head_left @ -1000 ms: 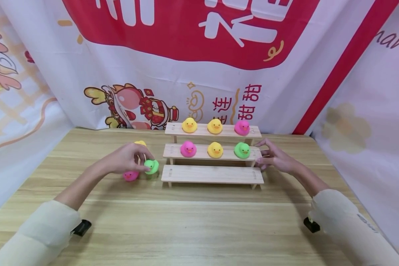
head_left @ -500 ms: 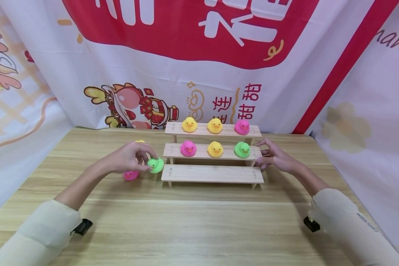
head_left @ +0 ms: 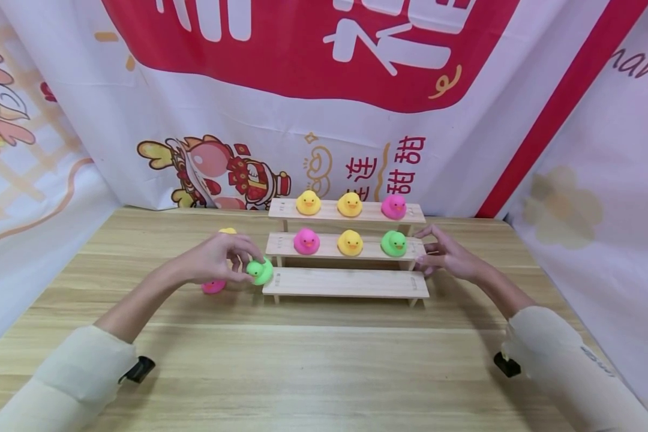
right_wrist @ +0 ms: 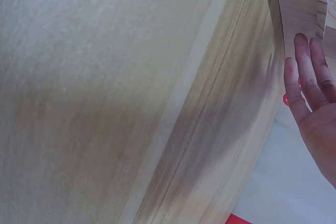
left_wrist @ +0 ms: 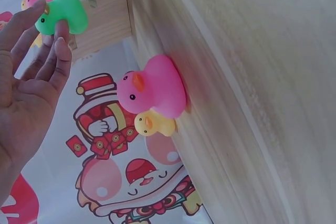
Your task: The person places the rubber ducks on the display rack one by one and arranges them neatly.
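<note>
My left hand (head_left: 218,259) pinches a green rubber duck (head_left: 260,272) between thumb and fingertips. In the head view that duck overlaps the left end of the lowest shelf of a three-tier wooden rack (head_left: 345,283). The left wrist view shows the green duck (left_wrist: 64,11) raised above the table, beside the rack's side. At the rack's right end, my right hand (head_left: 447,257) has its fingertips against the middle shelf's edge. Its fingers (right_wrist: 307,77) look extended in the right wrist view. The lowest shelf holds nothing.
The top shelf bears two yellow ducks (head_left: 308,203) and a pink duck (head_left: 394,206). On the middle shelf sit pink (head_left: 306,241), yellow (head_left: 350,243) and green (head_left: 393,243) ducks. Partly behind my left hand, a pink duck (left_wrist: 160,87) and a yellow duck (left_wrist: 156,123) stand on the table.
My left hand has carried the green duck a little to the right, up to the lowest shelf's left end. The right hand and the rack have stayed in place.
</note>
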Tool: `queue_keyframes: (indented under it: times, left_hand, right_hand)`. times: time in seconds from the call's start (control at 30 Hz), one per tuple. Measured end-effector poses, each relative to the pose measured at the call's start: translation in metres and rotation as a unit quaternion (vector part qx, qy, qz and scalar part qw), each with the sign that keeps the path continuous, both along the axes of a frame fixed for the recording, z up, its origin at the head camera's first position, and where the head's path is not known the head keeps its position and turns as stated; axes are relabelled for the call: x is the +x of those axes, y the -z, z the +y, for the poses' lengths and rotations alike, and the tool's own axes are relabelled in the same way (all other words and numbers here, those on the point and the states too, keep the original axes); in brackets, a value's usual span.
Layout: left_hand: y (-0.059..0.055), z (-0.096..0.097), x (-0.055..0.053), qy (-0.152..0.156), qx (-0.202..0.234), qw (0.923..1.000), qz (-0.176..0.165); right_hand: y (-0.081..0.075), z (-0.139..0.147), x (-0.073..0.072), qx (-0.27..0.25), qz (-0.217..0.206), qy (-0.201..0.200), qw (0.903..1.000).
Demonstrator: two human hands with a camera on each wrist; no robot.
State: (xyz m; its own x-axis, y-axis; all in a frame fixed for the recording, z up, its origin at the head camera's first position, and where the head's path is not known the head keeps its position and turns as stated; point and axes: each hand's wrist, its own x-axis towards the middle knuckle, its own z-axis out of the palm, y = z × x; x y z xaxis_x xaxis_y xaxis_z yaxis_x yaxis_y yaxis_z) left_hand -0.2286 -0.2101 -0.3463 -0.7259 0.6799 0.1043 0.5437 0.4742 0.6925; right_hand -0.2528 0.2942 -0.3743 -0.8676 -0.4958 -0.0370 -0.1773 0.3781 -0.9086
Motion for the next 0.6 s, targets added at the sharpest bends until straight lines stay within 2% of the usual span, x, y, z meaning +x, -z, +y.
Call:
queue_keyframes:
  times: [0.13,0.33,0.6]
  left_hand:
    - [0.001,0.003,0.000,0.015,0.010,0.9998,0.010]
    - [0.005,0.008,-0.003,0.047,0.026,0.9973,0.050]
    - [0.005,0.014,-0.001,0.059,0.029,0.9972,0.036]
  right_hand:
    - [-0.001,-0.001,0.001,-0.003,0.001,-0.003,1.0000]
    - [-0.002,-0.001,0.001,-0.003,0.000,-0.003,1.0000]
    - [-0.001,0.000,0.000,0.000,-0.004,0.000,1.0000]
